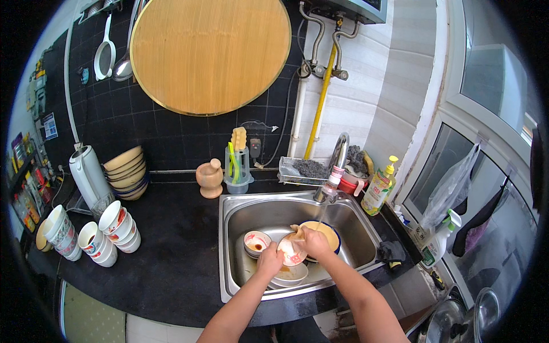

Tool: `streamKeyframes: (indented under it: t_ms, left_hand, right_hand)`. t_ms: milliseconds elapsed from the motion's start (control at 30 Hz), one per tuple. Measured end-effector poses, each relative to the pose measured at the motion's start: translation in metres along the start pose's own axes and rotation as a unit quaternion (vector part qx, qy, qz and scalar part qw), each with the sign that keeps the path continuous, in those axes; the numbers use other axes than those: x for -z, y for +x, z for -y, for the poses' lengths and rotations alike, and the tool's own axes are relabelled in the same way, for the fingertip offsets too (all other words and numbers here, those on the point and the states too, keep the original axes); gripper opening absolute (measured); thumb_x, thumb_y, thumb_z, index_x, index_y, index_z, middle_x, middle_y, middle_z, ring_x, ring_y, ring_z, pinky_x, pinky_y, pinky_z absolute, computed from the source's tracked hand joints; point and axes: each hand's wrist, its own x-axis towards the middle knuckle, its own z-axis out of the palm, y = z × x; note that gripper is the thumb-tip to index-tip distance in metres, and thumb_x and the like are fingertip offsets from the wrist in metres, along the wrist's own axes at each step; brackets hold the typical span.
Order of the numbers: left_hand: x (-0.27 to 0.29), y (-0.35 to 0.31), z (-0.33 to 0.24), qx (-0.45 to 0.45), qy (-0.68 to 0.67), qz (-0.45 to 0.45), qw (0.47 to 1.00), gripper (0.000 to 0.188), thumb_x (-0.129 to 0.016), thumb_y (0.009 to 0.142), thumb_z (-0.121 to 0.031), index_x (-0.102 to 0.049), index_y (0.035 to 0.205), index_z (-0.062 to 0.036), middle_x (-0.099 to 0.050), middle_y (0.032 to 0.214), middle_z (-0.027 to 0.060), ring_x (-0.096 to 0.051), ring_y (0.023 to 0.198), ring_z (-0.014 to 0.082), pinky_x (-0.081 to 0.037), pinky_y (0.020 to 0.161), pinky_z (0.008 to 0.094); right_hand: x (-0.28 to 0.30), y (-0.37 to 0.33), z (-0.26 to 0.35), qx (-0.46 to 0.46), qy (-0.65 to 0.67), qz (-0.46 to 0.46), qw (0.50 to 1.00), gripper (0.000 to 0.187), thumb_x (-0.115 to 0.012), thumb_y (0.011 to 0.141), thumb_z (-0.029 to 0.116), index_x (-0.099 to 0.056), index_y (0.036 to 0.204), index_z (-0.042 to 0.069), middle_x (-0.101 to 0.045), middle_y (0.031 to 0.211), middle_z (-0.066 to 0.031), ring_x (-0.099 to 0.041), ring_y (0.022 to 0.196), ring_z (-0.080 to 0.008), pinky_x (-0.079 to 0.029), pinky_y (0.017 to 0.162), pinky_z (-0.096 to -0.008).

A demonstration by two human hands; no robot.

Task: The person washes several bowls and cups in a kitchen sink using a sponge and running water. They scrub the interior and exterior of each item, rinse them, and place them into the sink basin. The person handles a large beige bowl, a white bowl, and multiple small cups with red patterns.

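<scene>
Black countertop (166, 243), steel sink (263, 199), dark tiled wall (171, 134); left grip (270, 260) clamped on bowl (294, 255), right grip (315, 242) on cloth (296, 232).

Illumination is moderate and mostly even. Specular glare marks the faucet (343, 150) above the fingers (311, 235) and the steel sink (224, 251) around them. Below-left, the counter (171, 246) edge bows with fisheye distortion. Bottles (26, 212) far left of the fingers seem softly focused.
</scene>
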Motion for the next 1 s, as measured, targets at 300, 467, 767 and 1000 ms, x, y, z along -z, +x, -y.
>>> streamKeyframes:
  t_ms: [300,467,767,1000]
  left_hand:
    - [-0.017,0.007,0.018,0.068,-0.395,-0.009,0.916,0.052,-0.040,0.073,0.002,-0.028,0.123,-0.0073,-0.044,0.111,0.0204,-0.059,0.077,0.0333,-0.055,0.046,0.0376]
    - [-0.011,0.009,0.014,0.100,-0.344,0.110,0.927,0.047,-0.038,0.071,-0.001,-0.033,0.118,-0.0012,-0.053,0.089,0.0201,-0.060,0.057,0.0285,-0.049,0.036,0.0346]
    - [-0.011,-0.005,-0.004,0.084,-0.371,0.071,0.922,0.035,-0.041,0.084,-0.016,-0.034,0.117,-0.0055,-0.055,0.086,0.0197,-0.057,0.046,0.0260,-0.047,0.030,0.0335]
    - [-0.006,0.004,0.005,0.141,-0.424,0.062,0.892,0.039,-0.035,0.087,-0.028,-0.030,0.119,-0.0059,-0.053,0.087,0.0188,-0.055,0.044,0.0271,-0.048,0.031,0.0346]
  right_hand:
    - [-0.052,-0.018,0.019,-0.287,0.225,0.069,0.929,0.037,-0.061,0.075,0.024,-0.052,0.101,0.000,-0.063,0.076,-0.0171,-0.063,0.066,-0.0260,-0.050,0.061,-0.0375]
    - [-0.010,0.002,0.015,0.129,-0.062,-0.032,0.989,0.018,-0.054,0.077,0.021,-0.051,0.085,0.005,-0.058,0.072,-0.0126,-0.059,0.068,-0.0284,-0.048,0.057,-0.0365]
    - [-0.013,-0.015,0.031,0.286,-0.110,-0.165,0.937,0.034,-0.050,0.074,0.016,-0.053,0.108,0.010,-0.055,0.099,-0.0100,-0.051,0.089,-0.0224,-0.039,0.076,-0.0354]
    - [-0.034,-0.010,0.037,0.061,-0.066,-0.193,0.977,0.039,-0.053,0.073,0.010,-0.051,0.111,0.006,-0.054,0.092,-0.0124,-0.051,0.090,-0.0314,-0.043,0.073,-0.0378]
